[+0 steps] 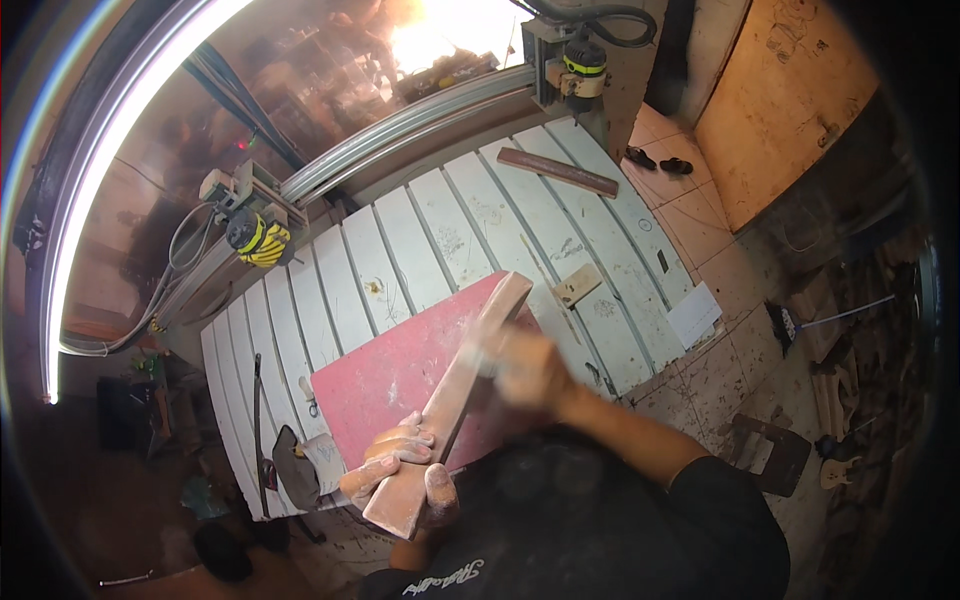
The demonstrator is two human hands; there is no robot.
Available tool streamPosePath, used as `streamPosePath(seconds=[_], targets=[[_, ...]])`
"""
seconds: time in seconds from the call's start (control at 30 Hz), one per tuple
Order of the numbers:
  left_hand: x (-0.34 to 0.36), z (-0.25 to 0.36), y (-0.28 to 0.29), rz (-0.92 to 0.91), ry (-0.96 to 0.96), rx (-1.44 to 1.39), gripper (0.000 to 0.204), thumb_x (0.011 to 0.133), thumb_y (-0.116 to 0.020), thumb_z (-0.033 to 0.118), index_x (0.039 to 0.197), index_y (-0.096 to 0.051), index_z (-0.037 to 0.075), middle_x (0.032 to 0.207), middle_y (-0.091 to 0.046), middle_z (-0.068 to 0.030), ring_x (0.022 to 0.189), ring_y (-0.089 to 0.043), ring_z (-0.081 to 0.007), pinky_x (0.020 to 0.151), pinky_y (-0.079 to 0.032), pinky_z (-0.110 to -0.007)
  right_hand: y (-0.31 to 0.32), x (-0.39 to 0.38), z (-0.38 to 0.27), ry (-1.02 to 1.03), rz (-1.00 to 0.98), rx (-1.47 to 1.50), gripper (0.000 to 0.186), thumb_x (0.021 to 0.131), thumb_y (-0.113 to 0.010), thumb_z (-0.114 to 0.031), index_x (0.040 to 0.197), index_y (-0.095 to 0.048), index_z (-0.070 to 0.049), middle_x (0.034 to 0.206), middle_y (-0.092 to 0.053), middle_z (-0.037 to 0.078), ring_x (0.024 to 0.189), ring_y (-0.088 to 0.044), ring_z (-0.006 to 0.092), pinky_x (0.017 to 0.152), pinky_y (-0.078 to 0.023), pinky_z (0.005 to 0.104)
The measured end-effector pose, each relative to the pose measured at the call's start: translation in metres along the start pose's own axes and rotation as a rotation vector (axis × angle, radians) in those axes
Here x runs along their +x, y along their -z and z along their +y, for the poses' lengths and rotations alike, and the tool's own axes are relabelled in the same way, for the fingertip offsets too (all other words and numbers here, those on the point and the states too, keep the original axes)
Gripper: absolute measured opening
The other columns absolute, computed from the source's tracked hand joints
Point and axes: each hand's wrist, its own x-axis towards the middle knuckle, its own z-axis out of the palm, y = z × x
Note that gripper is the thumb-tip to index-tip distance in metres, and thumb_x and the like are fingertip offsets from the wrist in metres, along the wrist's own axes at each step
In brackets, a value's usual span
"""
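Note:
A long, dusty wooden piece shaped like a guitar neck slants from the lower middle up to the right, over a pink-red board. My left hand is wrapped round its wider near end, the fingers on one side and the thumb on the other, white with dust. Against the wood's upper half is my right hand, curled and blurred by motion. A pale smear shows at its fingers; what it holds there I cannot make out.
The board lies on a white slatted table. On the slats are a brown wood strip, a small wooden block and white paper. Two yellow-banded machine heads hang on a metal rail along the far side.

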Motion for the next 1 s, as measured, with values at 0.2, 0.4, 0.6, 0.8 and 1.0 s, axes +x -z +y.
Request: streamPosePath(seconds=[0.2, 0.4, 0.6, 0.8, 1.0], targets=[[0.000, 0.000, 0.003, 0.015, 0.003, 0.010, 0.043, 0.088, -0.070, 0.013, 0.118, -0.041, 0.006, 0.089, -0.058, -0.0120, 0.083, -0.064, -0.0242, 0.094, -0.058, -0.057, 0.006, 0.010, -0.002, -0.070, -0.026, -0.089, 0.053, 0.079, -0.057, 0.004, 0.128, -0.073, -0.005, 0.129, -0.072, 0.021, 0.122, -0.069, 0.0334, 0.105, -0.057, 0.0405], [0.006, 0.003, 0.004, 0.013, 0.013, 0.016, 0.043, 0.088, -0.070, 0.014, 0.118, -0.041, 0.006, 0.089, -0.058, -0.0118, 0.083, -0.064, -0.0241, 0.094, -0.058, -0.057, 0.021, 0.020, 0.036, -0.220, 0.144, 0.019, 0.053, 0.077, -0.054, 0.006, 0.125, -0.075, -0.006, 0.127, -0.073, 0.020, 0.123, -0.069, 0.0339, 0.110, -0.053, 0.0416], [0.007, 0.003, 0.012, 0.029, 0.008, 0.036, 0.043, 0.088, -0.070, 0.014, 0.118, -0.041, 0.006, 0.089, -0.058, -0.0117, 0.082, -0.064, -0.0240, 0.094, -0.058, -0.057, -0.005, 0.016, -0.051, 0.004, -0.056, 0.098, 0.056, 0.076, -0.053, 0.008, 0.127, -0.074, -0.003, 0.127, -0.072, 0.023, 0.120, -0.070, 0.0350, 0.108, -0.055, 0.0413], [0.008, 0.004, 0.006, 0.010, 0.017, 0.025, 0.043, 0.088, -0.070, 0.015, 0.118, -0.041, 0.006, 0.088, -0.058, -0.0115, 0.082, -0.063, -0.0238, 0.094, -0.058, -0.057, 0.019, 0.019, 0.035, -0.230, 0.110, -0.075, 0.051, 0.080, -0.051, 0.009, 0.126, -0.073, 0.000, 0.127, -0.071, 0.025, 0.117, -0.071, 0.0367, 0.103, -0.057, 0.0399], [0.006, 0.003, 0.012, 0.018, 0.012, 0.031, 0.043, 0.088, -0.070, 0.015, 0.118, -0.041, 0.006, 0.088, -0.058, -0.0113, 0.082, -0.063, -0.0237, 0.094, -0.058, -0.057, -0.002, 0.008, -0.043, 0.084, -0.084, 0.156, 0.052, 0.076, -0.055, 0.010, 0.122, -0.075, -0.001, 0.122, -0.073, 0.025, 0.118, -0.071, 0.0385, 0.106, -0.055, 0.0428]])
